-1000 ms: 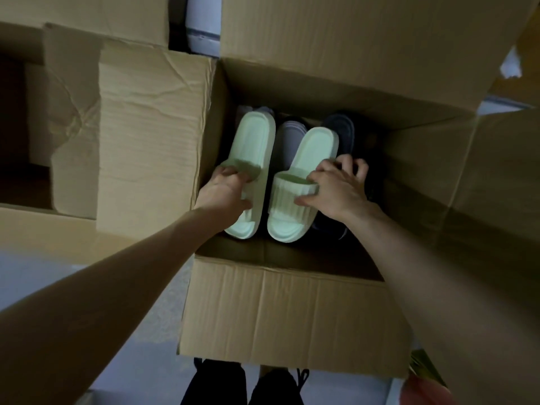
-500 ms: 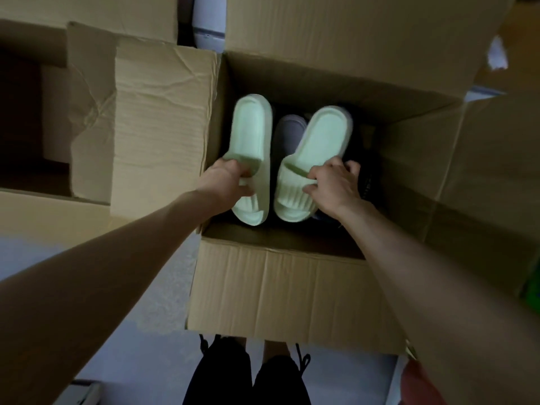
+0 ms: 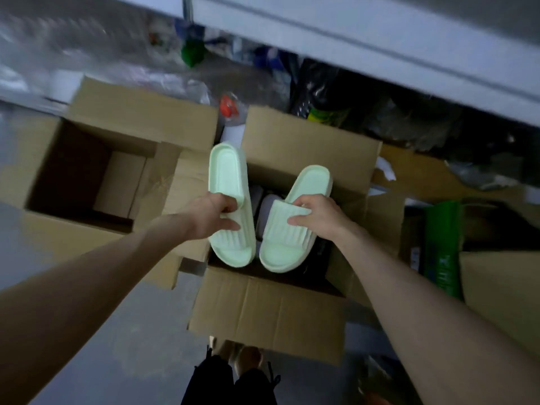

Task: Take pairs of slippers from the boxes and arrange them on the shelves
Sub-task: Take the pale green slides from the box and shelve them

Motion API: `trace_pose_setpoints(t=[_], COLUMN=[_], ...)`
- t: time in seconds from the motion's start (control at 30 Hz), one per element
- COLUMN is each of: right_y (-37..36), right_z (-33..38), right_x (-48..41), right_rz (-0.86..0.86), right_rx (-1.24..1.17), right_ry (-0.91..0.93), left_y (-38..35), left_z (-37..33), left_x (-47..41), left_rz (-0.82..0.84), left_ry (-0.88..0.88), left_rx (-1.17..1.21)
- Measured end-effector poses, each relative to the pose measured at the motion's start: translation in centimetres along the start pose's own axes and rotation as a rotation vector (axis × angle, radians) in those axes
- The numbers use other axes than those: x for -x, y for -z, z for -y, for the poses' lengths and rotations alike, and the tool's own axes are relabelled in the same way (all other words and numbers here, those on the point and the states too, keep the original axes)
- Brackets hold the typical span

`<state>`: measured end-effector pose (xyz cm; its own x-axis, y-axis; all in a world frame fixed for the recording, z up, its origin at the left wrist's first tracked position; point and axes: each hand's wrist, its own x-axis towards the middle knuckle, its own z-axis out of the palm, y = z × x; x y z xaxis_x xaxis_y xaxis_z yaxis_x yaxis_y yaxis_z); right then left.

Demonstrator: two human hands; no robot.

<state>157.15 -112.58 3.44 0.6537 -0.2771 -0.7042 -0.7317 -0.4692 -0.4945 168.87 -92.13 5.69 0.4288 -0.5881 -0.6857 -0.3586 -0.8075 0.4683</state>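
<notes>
**Pale green pair held over the open middle box**

The left hand (image 3: 214, 216) holds the left slipper (image 3: 230, 176) by its strap. The fingers are tucked under the band and the thumb lies across the top, so the grip is closed round the slipper. The right hand (image 3: 317, 217) holds the right slipper (image 3: 295, 232) in much the same way, with the thumb on the ribbed strap and the fingers curled over its far edge, a closed grip again.

Both slippers are pale green and sole-down, with toes toward the near side and heels toward the far side. The toes sit just beside each other and the heels spread apart. The pair hangs over the opening of the middle box (image 3: 263, 311), and the heel of the left one reaches out over that box's left flap.

The middle box is brown cardboard with its flaps open, and it stands on the grey floor (image 3: 131, 346). Inside it, between the two held slippers, a pale grey slipper (image 3: 267, 210) shows. The dark shapes beside it, toward the right, are too shadowed to name.

Just to the left stands the left box (image 3: 140, 115), also open, its inside showing dark walls and a paler cardboard panel. To the right, a green package (image 3: 442, 249) stands among more cardboard. On the far side, blurred plastic bags (image 3: 163, 83) are heaped under a white ledge (image 3: 350, 33). The person's legs (image 3: 228, 384) show at the near edge.
</notes>
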Motion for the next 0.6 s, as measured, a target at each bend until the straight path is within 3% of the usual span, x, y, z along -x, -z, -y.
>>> trace_pose_setpoints(t=[0.2,0.33,0.6], right_y=[8.8,14.5,23.7], right_z=[12.2,21.3,34.9], right_x=[9.8,17.9,32.1], right_rz=[0.012,0.023,-0.122], right_rx=[0.031,0.188,0.389], right_ry=[0.185,0.309,0.575], left_y=[12.4,19.7,30.5], left_z=[-6.6,-10.8,-16.2], left_x=[12.0,21.3,35.7], left_rz=[-0.127,-0.258,-0.582], left_ry=[-0.03,-0.066,-0.119], left_rx=[-0.081,-0.206,-0.255])
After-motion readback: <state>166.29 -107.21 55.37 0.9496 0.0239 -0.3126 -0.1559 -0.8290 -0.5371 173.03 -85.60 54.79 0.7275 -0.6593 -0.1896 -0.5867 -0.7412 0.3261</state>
